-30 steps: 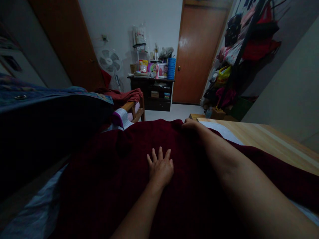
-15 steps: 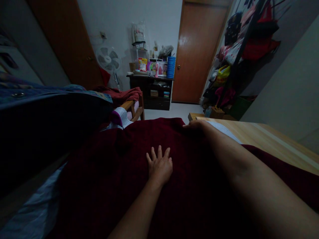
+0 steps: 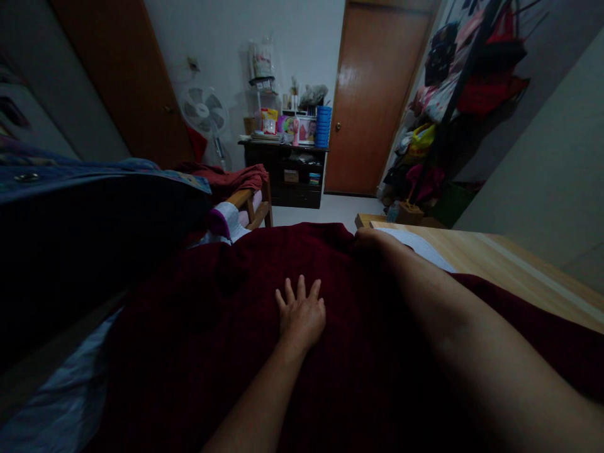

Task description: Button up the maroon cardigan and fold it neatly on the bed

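A dark maroon cloth (image 3: pixel 255 289) lies spread out in front of me, with a strip of it reaching to the right beyond my right arm. My left hand (image 3: pixel 302 316) rests flat on its middle, palm down and fingers spread. At the far right edge of the cloth, my right hand (image 3: pixel 372 240) is closed with the fingers curled onto the fabric; the fingertips are largely hidden. White fabric (image 3: pixel 419 245) shows from under the cloth beside that hand.
A pale wooden board or tabletop (image 3: pixel 500 264) extends to the right. Denim-like fabric (image 3: pixel 94 179) covers the left side, near a wooden frame (image 3: pixel 257 211) draped with red cloth (image 3: pixel 236 179). Farther back are a fan (image 3: pixel 204 110), a dark cabinet (image 3: pixel 302 195), a door (image 3: pixel 372 100) and hanging bags (image 3: pixel 486 88).
My right hand slid slightly right along the cloth's edge; its fingers straightened half a second ago and are curled again now. My left hand stayed spread in place.
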Demonstrator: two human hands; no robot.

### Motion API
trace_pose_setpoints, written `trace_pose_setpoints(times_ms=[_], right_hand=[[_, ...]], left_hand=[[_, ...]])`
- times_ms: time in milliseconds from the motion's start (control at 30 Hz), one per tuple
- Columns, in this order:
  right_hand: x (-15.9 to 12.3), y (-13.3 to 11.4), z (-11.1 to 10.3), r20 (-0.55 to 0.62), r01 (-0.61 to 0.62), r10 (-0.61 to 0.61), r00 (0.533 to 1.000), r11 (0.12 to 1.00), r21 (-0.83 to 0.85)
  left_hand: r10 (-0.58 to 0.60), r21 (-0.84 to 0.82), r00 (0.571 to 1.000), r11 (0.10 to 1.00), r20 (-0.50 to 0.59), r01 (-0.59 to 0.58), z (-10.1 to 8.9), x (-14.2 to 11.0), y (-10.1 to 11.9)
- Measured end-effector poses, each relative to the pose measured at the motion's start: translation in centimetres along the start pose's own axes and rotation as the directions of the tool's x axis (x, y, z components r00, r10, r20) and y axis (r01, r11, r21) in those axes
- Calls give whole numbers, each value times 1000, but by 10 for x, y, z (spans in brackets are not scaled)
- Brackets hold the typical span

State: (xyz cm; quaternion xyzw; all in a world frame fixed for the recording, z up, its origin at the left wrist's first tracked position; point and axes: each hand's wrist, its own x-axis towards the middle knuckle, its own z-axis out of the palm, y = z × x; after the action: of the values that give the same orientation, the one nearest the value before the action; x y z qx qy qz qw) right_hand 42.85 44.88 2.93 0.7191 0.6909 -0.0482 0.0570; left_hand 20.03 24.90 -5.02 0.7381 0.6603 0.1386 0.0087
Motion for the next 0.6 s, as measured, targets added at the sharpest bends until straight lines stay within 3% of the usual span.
trace_pose_setpoints(times_ms=[300, 433, 600], right_hand=[[-12, -4, 13, -247, -145, 137, 959, 989, -13], [-9, -5, 18, -202, -124, 122, 972, 992, 0], [2, 0, 9, -39, -92, 93, 995, 995, 37]], left_hand=[[-1, -5, 1000, 1000, -1, 1, 0, 1, 0], [-5, -8, 1000, 1000, -3, 5, 1, 1, 0], [-7, -9, 1000, 1000, 0, 7, 1, 1, 0]])
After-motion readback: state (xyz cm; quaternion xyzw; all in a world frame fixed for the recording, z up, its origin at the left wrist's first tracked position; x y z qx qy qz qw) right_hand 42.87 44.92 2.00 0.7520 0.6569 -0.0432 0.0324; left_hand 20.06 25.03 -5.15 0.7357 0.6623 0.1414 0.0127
